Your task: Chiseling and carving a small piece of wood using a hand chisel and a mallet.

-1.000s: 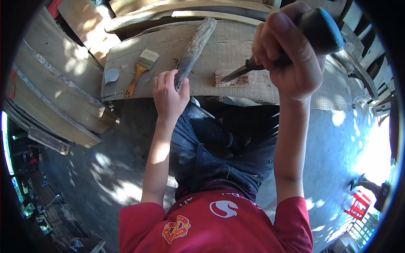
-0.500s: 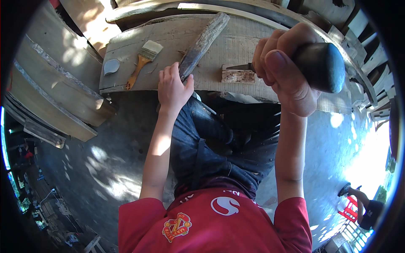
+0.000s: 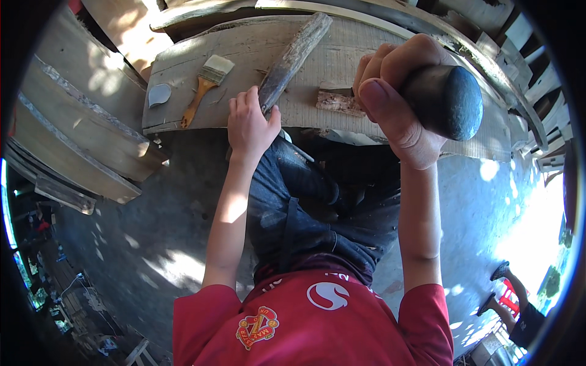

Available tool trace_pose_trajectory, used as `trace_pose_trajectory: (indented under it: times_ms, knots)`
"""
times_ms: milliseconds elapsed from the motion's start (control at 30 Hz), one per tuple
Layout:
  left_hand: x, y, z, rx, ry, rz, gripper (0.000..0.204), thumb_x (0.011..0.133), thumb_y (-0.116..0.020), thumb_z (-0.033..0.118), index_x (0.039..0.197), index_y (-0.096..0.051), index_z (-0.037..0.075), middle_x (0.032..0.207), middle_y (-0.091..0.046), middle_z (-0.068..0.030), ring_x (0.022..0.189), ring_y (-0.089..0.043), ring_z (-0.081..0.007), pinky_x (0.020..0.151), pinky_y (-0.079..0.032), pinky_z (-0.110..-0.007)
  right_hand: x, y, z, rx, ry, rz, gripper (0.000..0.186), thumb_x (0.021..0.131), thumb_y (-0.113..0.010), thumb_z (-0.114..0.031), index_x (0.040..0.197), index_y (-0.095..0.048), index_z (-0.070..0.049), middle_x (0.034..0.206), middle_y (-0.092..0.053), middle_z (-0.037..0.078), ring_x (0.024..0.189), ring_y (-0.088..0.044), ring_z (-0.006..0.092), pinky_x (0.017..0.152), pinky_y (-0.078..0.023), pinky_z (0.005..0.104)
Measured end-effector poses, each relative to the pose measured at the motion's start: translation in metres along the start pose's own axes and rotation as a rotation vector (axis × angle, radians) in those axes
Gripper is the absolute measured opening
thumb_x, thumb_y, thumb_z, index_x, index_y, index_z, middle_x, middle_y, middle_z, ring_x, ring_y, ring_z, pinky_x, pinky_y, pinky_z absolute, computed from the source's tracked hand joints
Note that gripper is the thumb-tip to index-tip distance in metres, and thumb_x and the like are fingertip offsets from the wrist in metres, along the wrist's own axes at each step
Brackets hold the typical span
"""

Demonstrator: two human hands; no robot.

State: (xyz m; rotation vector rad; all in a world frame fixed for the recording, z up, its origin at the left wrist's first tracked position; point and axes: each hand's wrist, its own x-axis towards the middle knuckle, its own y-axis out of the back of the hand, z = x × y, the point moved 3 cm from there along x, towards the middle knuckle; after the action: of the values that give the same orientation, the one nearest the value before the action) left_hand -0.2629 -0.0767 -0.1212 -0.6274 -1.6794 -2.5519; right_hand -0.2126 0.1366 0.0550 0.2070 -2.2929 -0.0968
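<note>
My right hand [image 3: 400, 104] is fisted tight round the dark rounded handle [image 3: 448, 100] of a carving tool, thumb laid along the near side; the blade is hidden behind my knuckles, so I cannot tell whether its tip touches wood. Just at 9 o'clock of that fist lies a small rough wood block [image 3: 334, 102], flat on the pale plank [image 3: 183, 79] that serves as my bench. My left hand [image 3: 251, 125] is curled over the plank's near edge, fingers closed on the lower end of a long weathered stick [image 3: 293, 58], which runs away from me toward 1 o'clock across the plank. At 10 o'clock of the left hand a paintbrush [image 3: 206, 85] with a wooden handle lies flat, bristles pointing away; a small grey shard [image 3: 160, 94] sits just beside it at 9 o'clock. Stacked boards [image 3: 79, 140] lean farther off at 9 o'clock. Judgement: the step in hand is the cut itself, tool poised on or just above the block, with the other hand braced on the stick and not on the block. The block looks loose on the plank, so the next move calls for a downward, controlled push that pins it as it cuts; a sideways slip would skate it off. Left-hand fingers sit clear of the blade line, well apart at 9 o'clock.
</note>
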Motion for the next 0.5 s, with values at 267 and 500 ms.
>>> trace_pose_trajectory:
  times_ms: [267,500]
  knots:
    - [0.001,0.002,-0.002,0.009,0.000,0.003,0.046,0.079,-0.068,0.024,0.116,-0.055,-0.001,0.105,-0.060,-0.0200,0.103,-0.057,-0.0361,0.086,-0.051,-0.043,-0.006,-0.007,-0.003,-0.041,0.029,-0.018,0.020,0.081,-0.072,-0.004,0.085,-0.053,-0.005,0.066,-0.055,0.006,0.053,-0.048,0.0130,0.052,-0.042,0.0283]
    - [0.017,0.003,0.004,0.082,0.068,-0.103,0.044,0.075,-0.070,0.029,0.105,-0.057,0.001,0.103,-0.063,-0.0191,0.100,-0.060,-0.0351,0.083,-0.052,-0.045,-0.018,-0.023,-0.004,-0.040,0.039,0.050,0.022,0.082,-0.073,-0.006,0.084,-0.051,-0.006,0.065,-0.054,0.006,0.054,-0.048,0.0138,0.052,-0.042,0.0285]
